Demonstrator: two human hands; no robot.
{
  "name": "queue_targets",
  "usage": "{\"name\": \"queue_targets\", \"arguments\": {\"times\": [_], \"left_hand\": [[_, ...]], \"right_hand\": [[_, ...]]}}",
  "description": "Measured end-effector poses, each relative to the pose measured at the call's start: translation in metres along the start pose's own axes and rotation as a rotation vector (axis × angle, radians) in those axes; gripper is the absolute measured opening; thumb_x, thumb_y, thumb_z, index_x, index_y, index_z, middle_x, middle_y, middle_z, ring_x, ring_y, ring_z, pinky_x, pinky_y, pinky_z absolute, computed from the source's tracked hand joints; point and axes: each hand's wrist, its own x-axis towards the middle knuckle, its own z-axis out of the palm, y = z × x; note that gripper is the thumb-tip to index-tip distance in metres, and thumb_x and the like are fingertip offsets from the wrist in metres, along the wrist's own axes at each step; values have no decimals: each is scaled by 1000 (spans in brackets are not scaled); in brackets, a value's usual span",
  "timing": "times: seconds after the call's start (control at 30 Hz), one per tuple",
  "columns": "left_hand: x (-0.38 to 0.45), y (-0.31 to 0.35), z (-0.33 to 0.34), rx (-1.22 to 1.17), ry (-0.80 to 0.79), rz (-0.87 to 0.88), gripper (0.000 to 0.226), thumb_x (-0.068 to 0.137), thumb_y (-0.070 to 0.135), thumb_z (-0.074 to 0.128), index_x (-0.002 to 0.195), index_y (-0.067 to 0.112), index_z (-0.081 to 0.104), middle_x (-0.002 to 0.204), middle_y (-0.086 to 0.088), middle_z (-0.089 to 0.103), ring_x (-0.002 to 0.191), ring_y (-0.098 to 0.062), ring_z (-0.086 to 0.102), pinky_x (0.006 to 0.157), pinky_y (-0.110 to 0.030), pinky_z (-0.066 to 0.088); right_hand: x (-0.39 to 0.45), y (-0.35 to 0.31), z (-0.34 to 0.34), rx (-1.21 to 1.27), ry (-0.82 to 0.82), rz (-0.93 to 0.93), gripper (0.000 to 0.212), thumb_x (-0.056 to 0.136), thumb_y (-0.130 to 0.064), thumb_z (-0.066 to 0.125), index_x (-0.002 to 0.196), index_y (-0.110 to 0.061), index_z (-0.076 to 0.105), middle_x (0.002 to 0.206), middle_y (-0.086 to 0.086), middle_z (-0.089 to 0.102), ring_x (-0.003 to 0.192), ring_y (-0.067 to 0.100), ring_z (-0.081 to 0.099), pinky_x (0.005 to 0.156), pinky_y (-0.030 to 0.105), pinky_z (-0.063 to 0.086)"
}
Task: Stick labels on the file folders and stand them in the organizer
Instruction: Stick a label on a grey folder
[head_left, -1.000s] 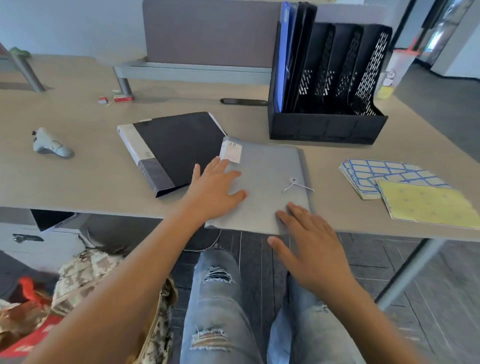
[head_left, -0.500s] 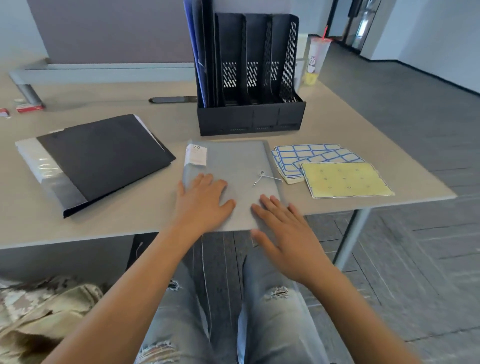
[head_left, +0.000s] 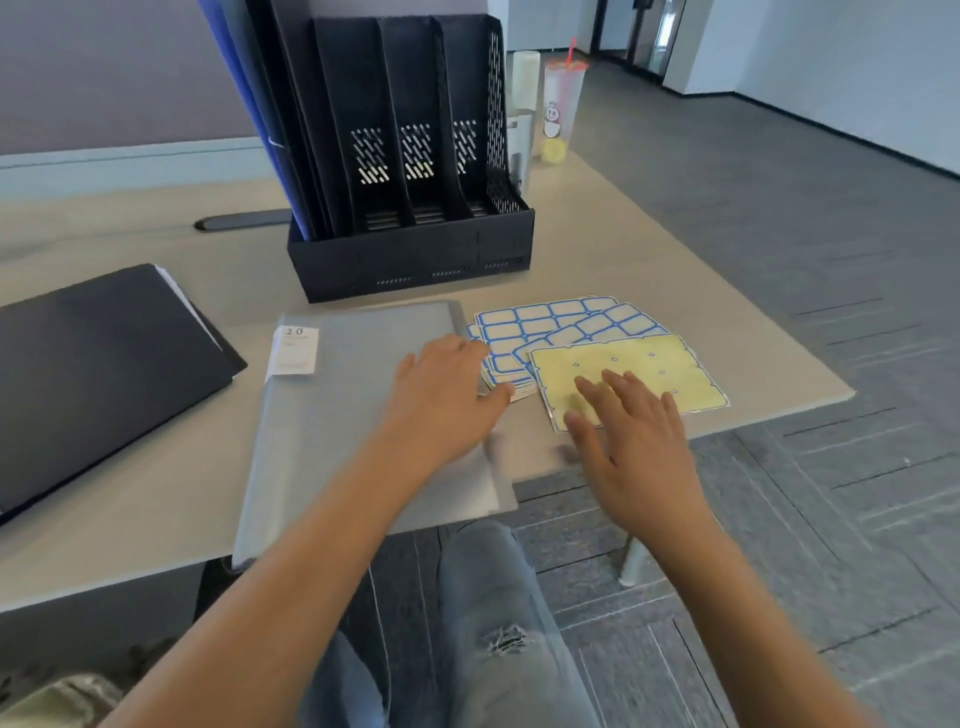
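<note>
Nearest the viewer, a flat grey file folder (head_left: 363, 410) overhangs the counter (head_left: 130, 499) edge, its long axis running away from the person. Both hands are spread and hold nothing: the left hand (head_left: 441, 395) lies on the folder's right side, the right hand (head_left: 634, 441) hovers just right of it, over a pale yellow sheet (head_left: 649, 364). Blue-bordered label sheets (head_left: 545, 322), thin and glossy, fan out beside the folder; the right hand looks closer. Beyond the folder stands a black mesh organizer (head_left: 415, 208).
</note>
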Motion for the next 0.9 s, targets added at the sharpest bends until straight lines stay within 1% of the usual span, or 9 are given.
{"name": "queue_targets", "arguments": {"times": [0.1,0.2,0.3,0.37,0.43,0.57,0.67,0.77,0.9], "left_hand": [[32,22,12,67,-45,34,52,96,53,54,135,19,55,138,-4,54,130,-26,48,108,-44,39],[57,34,25,141,-83,49,54,95,57,53,131,18,57,133,-6,56,128,-28,49,104,-44,42],[70,42,35,207,-108,36,57,94,64,48,124,17,60,127,-7,56,125,-29,50,104,-47,42],[74,47,43,225,-106,25,60,93,69,43,119,18,62,126,-6,55,124,-28,49,105,-50,40],[77,52,49,216,-85,8,61,92,70,41,119,20,63,125,-5,55,124,-27,48,106,-50,39],[82,61,55,197,-52,-2,51,91,64,49,116,22,65,122,-5,55,121,-27,48,99,-48,42],[84,62,56,128,-38,-2,44,89,57,57,113,22,69,121,-5,57,119,-27,50,96,-46,46],[85,62,56,60,-10,-18,37,83,53,65,106,24,72,117,-3,60,116,-27,53,93,-44,47],[87,64,57,-30,11,-39,31,82,46,69,104,25,73,115,0,63,114,-26,55,95,-44,45]], "right_hand": [[7,15,-3,-38,-27,28,72,102,-63,16,151,-26,54,165,5,43,158,27,27,129,56,12],[13,32,-7,-41,-14,53,70,102,-60,19,151,-25,54,167,3,39,160,24,23,129,56,10],[18,46,-12,-42,-13,79,67,103,-59,22,152,-25,51,170,2,35,161,21,19,130,54,8],[21,53,-13,-47,-5,86,63,104,-57,26,152,-24,52,170,2,35,161,21,19,130,53,8],[23,56,-12,-50,6,85,61,105,-56,28,151,-24,52,170,3,35,161,21,22,130,53,10],[21,60,-8,-61,19,70,60,105,-55,31,153,-24,50,170,2,34,160,21,23,130,49,9],[21,62,-5,-52,35,64,58,105,-54,35,153,-25,51,170,2,33,160,20,24,130,47,9],[19,62,-3,-48,60,58,57,105,-53,36,152,-25,52,170,2,35,160,21,26,130,47,10],[19,62,-2,-56,72,53,56,105,-52,38,152,-25,52,169,2,36,159,21,27,129,48,12]]}}
